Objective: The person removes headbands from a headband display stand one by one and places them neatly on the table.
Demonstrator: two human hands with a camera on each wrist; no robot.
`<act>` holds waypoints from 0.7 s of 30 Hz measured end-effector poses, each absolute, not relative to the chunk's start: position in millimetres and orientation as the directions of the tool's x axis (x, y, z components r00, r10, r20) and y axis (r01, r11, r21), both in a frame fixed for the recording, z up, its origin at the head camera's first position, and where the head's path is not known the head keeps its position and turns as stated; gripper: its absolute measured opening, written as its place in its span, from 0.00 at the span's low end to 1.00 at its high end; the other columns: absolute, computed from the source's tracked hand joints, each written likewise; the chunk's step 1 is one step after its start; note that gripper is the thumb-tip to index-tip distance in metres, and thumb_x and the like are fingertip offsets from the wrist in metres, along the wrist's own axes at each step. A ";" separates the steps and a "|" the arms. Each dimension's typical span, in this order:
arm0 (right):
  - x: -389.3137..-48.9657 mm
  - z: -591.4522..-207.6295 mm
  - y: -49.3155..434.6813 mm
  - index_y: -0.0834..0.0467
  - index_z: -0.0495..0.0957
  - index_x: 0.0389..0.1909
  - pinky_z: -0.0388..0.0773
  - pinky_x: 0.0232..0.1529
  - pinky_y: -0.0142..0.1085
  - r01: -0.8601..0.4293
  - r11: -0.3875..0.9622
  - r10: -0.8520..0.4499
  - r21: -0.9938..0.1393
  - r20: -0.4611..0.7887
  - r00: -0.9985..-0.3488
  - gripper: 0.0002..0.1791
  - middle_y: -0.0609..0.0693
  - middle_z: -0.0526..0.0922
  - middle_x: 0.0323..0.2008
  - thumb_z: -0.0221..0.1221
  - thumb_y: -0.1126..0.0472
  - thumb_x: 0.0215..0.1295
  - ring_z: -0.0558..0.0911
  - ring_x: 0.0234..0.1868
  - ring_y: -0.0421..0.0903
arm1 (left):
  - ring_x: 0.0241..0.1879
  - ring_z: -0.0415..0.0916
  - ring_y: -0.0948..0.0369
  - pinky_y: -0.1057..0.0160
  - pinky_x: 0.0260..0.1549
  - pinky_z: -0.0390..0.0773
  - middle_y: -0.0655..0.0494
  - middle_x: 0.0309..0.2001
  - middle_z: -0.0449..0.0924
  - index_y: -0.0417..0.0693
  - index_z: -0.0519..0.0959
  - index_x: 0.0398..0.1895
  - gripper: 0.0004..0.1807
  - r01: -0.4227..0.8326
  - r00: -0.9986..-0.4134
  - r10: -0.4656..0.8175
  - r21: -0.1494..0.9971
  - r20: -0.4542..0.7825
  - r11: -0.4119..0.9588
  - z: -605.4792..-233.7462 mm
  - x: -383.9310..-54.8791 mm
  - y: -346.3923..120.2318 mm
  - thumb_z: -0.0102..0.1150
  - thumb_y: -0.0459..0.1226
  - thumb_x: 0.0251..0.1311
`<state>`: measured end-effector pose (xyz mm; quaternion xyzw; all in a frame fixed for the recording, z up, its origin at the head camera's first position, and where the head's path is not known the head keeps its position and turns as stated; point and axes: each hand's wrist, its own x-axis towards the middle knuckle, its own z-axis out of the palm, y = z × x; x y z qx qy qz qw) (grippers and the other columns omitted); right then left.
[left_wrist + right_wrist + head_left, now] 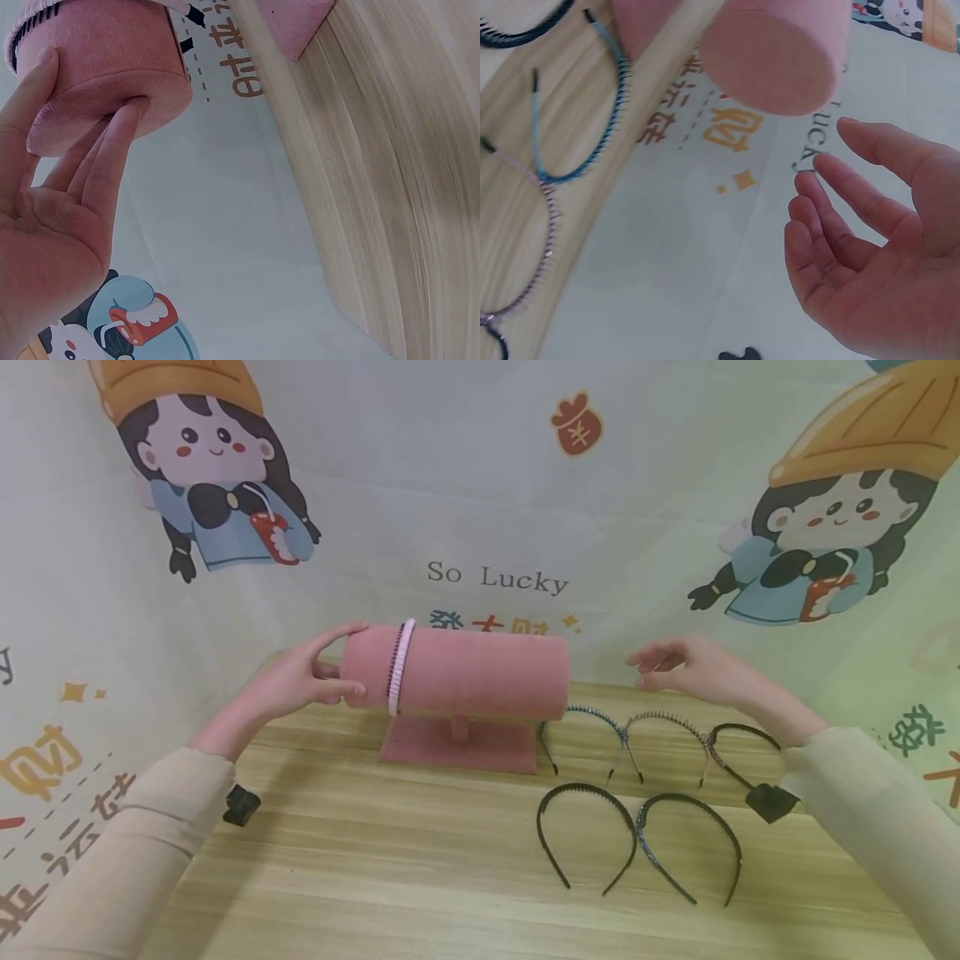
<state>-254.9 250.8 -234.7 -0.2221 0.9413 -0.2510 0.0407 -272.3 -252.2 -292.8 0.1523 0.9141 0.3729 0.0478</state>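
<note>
A pink, velvety roll-shaped headband stand stands on a flat base near the back of the table. Around its left part sits a pale pink headband with dark teeth. My left hand grips the roll's left end; in the left wrist view the thumb lies along its side and the fingers press against its end face. Just beyond the right end, my right hand hovers in the air with loosely bent fingers, holding nothing. Closest below that hand are a blue toothed headband and a pinkish-brown one.
A dark headband lies at the right of the back row, partly behind the right wrist. In front lie a black headband and a blue-and-black one. A printed cloth hangs behind the wooden table.
</note>
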 end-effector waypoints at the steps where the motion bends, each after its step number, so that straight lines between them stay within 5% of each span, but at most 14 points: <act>1: -255.7 -231.7 247.0 0.62 0.78 0.58 0.77 0.44 0.37 -0.405 0.770 -0.444 -0.494 0.042 -0.895 0.21 0.58 0.85 0.48 0.61 0.58 0.68 0.82 0.46 0.47 | 0.45 0.87 0.55 0.51 0.47 0.84 0.40 0.60 0.80 0.82 0.48 0.76 0.49 0.248 -0.947 0.320 0.695 0.028 0.675 -292.5 -272.5 -252.5 0.68 0.53 0.57; 21: -267.6 -206.9 166.0 0.55 0.79 0.58 0.75 0.55 0.46 -0.435 0.734 -0.438 -0.521 0.127 -0.890 0.20 0.56 0.84 0.50 0.62 0.57 0.66 0.80 0.52 0.51 | 0.44 0.87 0.54 0.50 0.47 0.84 0.40 0.58 0.81 0.81 0.49 0.76 0.48 0.268 -0.941 0.334 0.716 0.052 0.644 -294.5 -272.4 -253.6 0.68 0.50 0.57</act>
